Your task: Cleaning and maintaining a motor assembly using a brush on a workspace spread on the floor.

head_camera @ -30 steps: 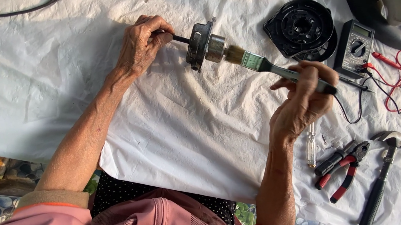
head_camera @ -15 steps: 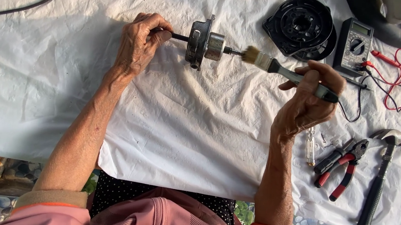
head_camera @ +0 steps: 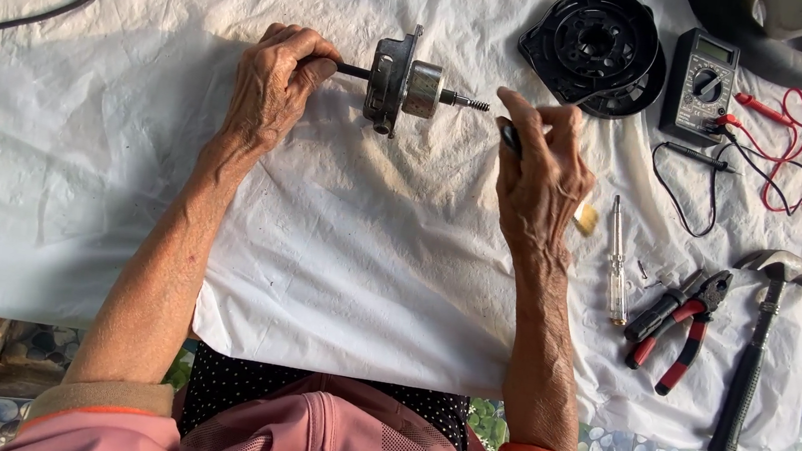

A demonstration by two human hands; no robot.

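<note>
Over white cloth (head_camera: 124, 184), left hand (head_camera: 276, 85) around motor shaft (head_camera: 353, 71).

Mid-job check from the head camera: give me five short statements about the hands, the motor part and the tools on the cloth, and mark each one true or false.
1. The left hand grips the shaft of the small motor. True.
2. The right hand presses the brush against the motor. False: the brush is clear of the motor, its bristles showing by the wrist side of the hand.
3. The pliers have red handles. True.
4. The hammer lies left of the motor. False: it lies at the right edge of the white cloth.
5. The multimeter lies beside the black round housing. True.
</note>
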